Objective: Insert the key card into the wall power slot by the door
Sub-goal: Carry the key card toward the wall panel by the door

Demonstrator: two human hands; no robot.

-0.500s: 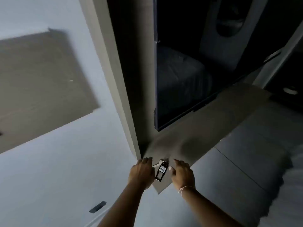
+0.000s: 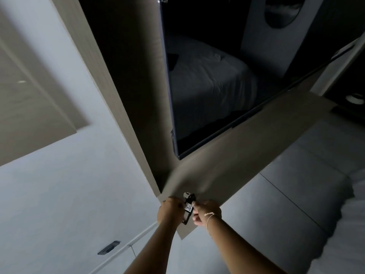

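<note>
Lower centre of frame: left hand [image 2: 169,211] and right hand [image 2: 205,213] both pinch the dark tagged key card [image 2: 188,209] between them, upright against the beige wall panel [image 2: 246,155], probably steadying it for insertion; slot itself not discernible.

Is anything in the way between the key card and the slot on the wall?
Nothing visible blocks it. Both the left hand and right hand hold the key card close against the beige wall panel. The slot itself can't be made out.
</note>
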